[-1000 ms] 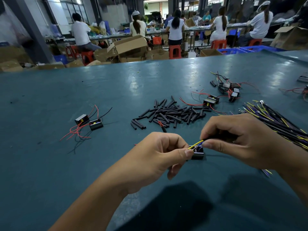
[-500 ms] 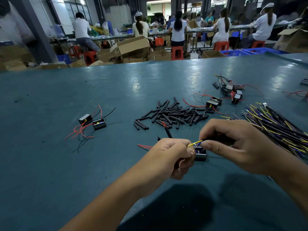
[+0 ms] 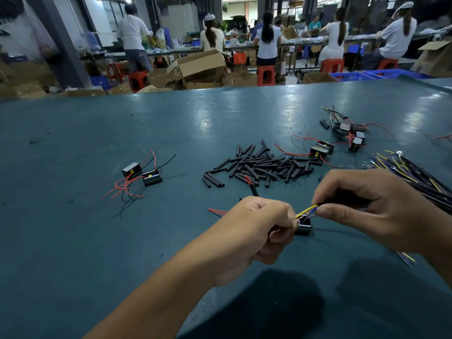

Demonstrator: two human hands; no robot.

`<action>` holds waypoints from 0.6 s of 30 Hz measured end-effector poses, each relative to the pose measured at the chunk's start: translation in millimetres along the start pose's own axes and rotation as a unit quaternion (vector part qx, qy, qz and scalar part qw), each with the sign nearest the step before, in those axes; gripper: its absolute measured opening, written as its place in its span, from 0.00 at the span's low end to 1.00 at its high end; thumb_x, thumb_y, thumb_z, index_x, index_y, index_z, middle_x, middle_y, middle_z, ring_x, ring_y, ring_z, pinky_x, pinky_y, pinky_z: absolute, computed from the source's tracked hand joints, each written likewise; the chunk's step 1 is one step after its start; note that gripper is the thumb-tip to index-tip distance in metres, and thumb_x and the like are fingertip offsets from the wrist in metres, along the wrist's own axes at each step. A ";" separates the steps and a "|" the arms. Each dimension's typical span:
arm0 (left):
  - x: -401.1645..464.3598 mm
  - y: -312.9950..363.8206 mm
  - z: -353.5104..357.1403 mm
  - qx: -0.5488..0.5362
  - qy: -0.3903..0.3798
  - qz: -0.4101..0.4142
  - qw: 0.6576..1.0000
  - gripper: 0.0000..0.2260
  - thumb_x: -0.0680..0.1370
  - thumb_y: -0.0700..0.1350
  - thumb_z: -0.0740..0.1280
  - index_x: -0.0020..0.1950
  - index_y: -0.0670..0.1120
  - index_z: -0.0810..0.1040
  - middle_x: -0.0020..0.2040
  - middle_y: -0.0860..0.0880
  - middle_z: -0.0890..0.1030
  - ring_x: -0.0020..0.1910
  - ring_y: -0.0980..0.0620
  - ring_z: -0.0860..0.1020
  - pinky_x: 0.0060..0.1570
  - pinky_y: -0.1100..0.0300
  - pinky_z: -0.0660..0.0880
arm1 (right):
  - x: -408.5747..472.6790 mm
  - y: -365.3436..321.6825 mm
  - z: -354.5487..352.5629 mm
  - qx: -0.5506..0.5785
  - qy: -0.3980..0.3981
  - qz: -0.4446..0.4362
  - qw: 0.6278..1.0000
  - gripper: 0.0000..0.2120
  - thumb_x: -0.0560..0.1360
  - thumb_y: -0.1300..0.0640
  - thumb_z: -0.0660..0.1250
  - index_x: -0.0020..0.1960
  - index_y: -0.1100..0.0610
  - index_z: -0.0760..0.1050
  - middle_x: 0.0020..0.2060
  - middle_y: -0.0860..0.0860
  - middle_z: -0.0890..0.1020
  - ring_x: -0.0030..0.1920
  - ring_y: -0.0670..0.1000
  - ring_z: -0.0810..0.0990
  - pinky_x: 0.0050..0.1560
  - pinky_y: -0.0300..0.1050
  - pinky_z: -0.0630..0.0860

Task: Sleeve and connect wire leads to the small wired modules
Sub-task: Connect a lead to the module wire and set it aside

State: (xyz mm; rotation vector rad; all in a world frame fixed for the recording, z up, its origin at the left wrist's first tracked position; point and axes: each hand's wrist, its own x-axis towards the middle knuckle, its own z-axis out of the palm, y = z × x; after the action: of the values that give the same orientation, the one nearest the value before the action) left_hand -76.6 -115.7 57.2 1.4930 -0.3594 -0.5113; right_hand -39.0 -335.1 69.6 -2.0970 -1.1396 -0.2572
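Observation:
My left hand [image 3: 256,231] grips a small black module [image 3: 303,228] just above the teal table [image 3: 73,241], its fingers curled round it. My right hand [image 3: 371,206] pinches a black-sleeved lead with yellow and blue wires [image 3: 308,209] whose ends reach the module's top. Red leads [image 3: 217,211] trail out to the left from behind my left hand. A pile of black sleeve tubes [image 3: 259,165] lies beyond my hands. Two wired modules [image 3: 143,173] with red and black leads lie at the left.
A bundle of black, yellow and purple wire leads [image 3: 415,174] lies at the right under my right wrist. More modules with red wires [image 3: 342,138] sit at the back right. Beyond the table's far edge are cardboard boxes [image 3: 200,67], red stools and seated people.
My left hand has shifted its grip a little at the module; the right hand keeps the lead pinched. The view has tilted slightly, nothing else on the table moved.

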 end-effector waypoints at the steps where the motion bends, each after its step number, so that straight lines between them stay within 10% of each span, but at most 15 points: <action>1: -0.7 0.0 -1.2 -0.001 -0.002 -0.006 1.000 0.08 0.71 0.42 0.58 0.31 0.46 0.65 0.28 0.50 0.63 0.26 0.53 0.56 0.26 0.64 0.54 | -1.7 3.0 -2.4 -0.004 0.005 -0.003 1.000 0.07 0.78 0.43 0.66 0.48 0.46 0.77 0.37 0.44 0.80 0.33 0.47 0.76 0.32 0.39 0.72; 6: -6.0 2.4 -25.2 0.018 0.026 -0.026 0.999 0.07 0.69 0.42 0.60 0.32 0.43 0.67 0.29 0.48 0.64 0.25 0.53 0.60 0.26 0.65 0.57 | -9.5 20.3 -32.6 0.034 0.159 0.043 0.986 0.01 0.77 0.51 0.69 0.46 0.47 0.77 0.35 0.43 0.79 0.33 0.39 0.75 0.35 0.27 0.70; 13: -2.9 -14.9 -26.5 0.433 -0.071 -0.039 0.898 0.13 0.78 0.53 0.71 0.37 0.48 0.77 0.30 0.54 0.75 0.29 0.59 0.70 0.29 0.64 0.66 | 3.5 10.3 12.4 -0.075 0.013 0.058 0.995 0.06 0.78 0.49 0.64 0.50 0.49 0.79 0.40 0.42 0.79 0.38 0.43 0.77 0.39 0.30 0.69; 18: 1.3 -14.2 -23.0 0.244 0.089 0.049 0.964 0.14 0.75 0.53 0.75 0.38 0.46 0.77 0.28 0.55 0.71 0.27 0.58 0.66 0.28 0.65 0.63 | 2.6 -1.0 20.5 0.047 0.031 0.089 0.994 0.03 0.75 0.52 0.67 0.48 0.49 0.79 0.39 0.49 0.81 0.38 0.48 0.80 0.36 0.46 0.78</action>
State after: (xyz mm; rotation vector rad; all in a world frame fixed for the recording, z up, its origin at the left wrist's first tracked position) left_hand -64.8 -96.9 41.7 1.9710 -0.4354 -0.2093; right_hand -41.6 -319.2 56.7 -2.0770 -0.9048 -0.1803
